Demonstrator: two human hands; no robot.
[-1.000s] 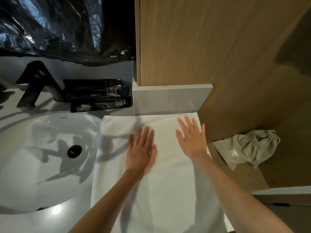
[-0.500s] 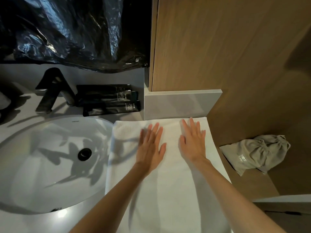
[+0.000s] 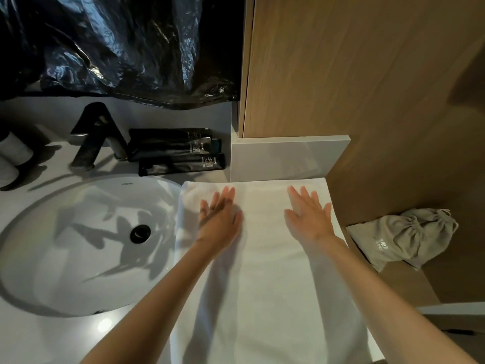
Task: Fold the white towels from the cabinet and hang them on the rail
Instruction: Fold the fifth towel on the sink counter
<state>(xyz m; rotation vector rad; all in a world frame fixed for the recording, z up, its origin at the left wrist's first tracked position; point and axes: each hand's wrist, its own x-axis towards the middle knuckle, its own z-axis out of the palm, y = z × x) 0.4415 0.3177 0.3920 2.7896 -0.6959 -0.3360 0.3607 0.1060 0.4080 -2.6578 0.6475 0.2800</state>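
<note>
A white towel (image 3: 265, 279) lies flat on the counter to the right of the sink, its far edge against the grey backsplash block. My left hand (image 3: 219, 218) presses flat on the towel's far left part, fingers straight and slightly blurred. My right hand (image 3: 308, 215) lies flat on the far right part, fingers spread. Neither hand grips the cloth. No rail or open cabinet shows in this view.
A white oval sink (image 3: 78, 245) with a black drain is at the left, with a black faucet (image 3: 97, 137) and black tubes (image 3: 175, 151) behind it. A grey drawstring bag (image 3: 404, 237) sits on the wooden shelf at the right. Wooden panelling (image 3: 354, 69) rises behind.
Both hands have slid apart over the towel: the left hand toward the left edge, the right hand toward the right edge. The camera view has shifted a little.
</note>
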